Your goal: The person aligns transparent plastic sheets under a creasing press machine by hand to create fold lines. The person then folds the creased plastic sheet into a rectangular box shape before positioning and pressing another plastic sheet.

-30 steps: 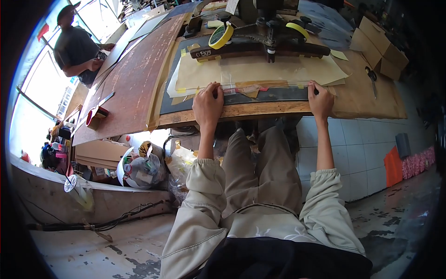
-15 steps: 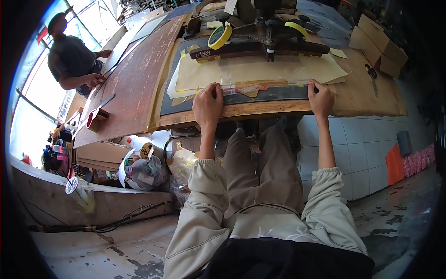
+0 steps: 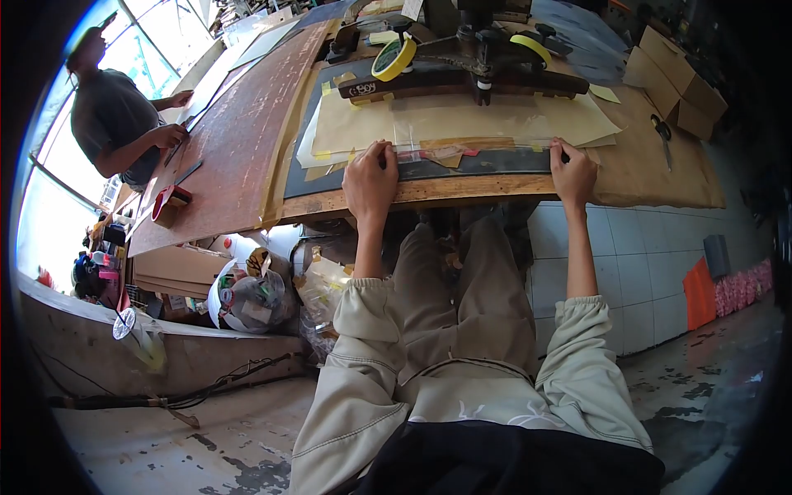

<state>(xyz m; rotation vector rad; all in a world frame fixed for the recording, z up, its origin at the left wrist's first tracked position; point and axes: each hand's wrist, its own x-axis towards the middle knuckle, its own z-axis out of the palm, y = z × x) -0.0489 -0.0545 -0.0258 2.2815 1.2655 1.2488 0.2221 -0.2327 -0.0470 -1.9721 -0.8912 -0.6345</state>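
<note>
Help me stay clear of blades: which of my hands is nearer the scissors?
Right. The right hand is at the table's front edge, left of the scissors; the left hand is farther left along that edge.

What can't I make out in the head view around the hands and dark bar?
- Head view, left hand: whatever it may pinch, hidden by the hand itself.
- Head view, right hand: likewise, hidden by itself.
- Head view, tan sheet: far edge, covered by the dark bar.
- Head view, metal column: upper end, cut off by the top edge.
</note>
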